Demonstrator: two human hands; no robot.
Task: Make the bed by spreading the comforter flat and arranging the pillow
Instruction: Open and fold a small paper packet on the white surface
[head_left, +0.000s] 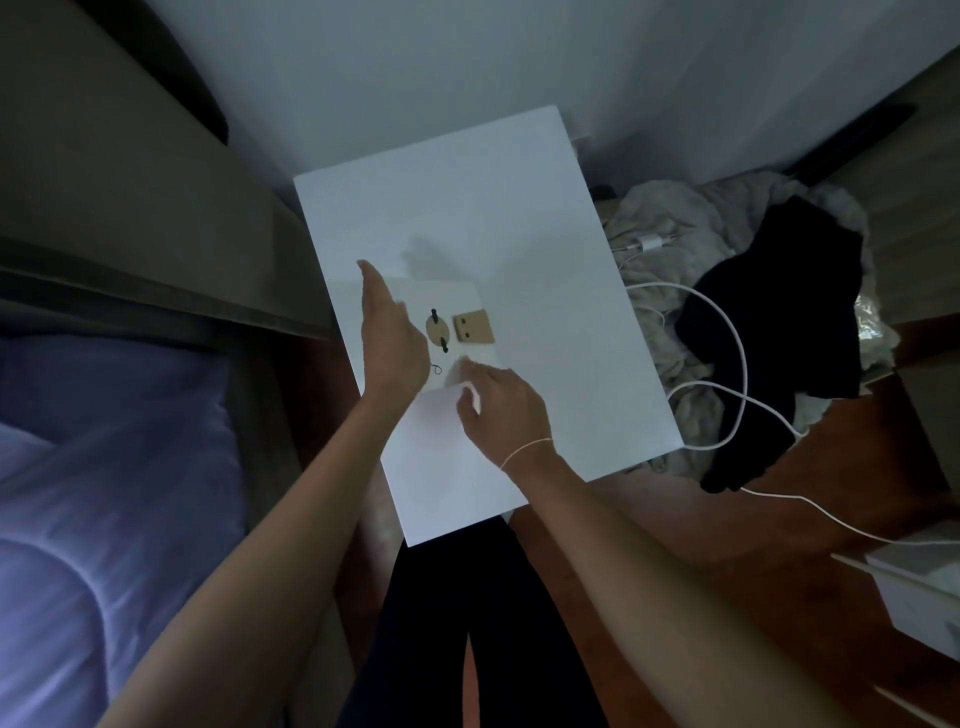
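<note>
The bed lies along the left edge, with a rumpled lavender comforter (88, 545) and what looks like a lavender pillow (119, 384) by the beige headboard (135, 208). Neither hand touches the bedding. Both reach over a white bedside table (467, 208) straight ahead. My left hand (389, 338) is held flat with straight fingers and holds nothing. My right hand (498, 400) pinches the near corner of a white card (452, 296) lying on the table. On the card sit a round wooden piece (438, 330) with black pegs and a square wooden piece (472, 326).
Right of the table, a heap of pale fabric (670, 218) and a black garment (779, 322) lie on the wooden floor (649, 519). A white charger cable (737, 364) loops over them. A white box (919, 577) sits at the lower right. My legs in black (467, 623) stand below the table.
</note>
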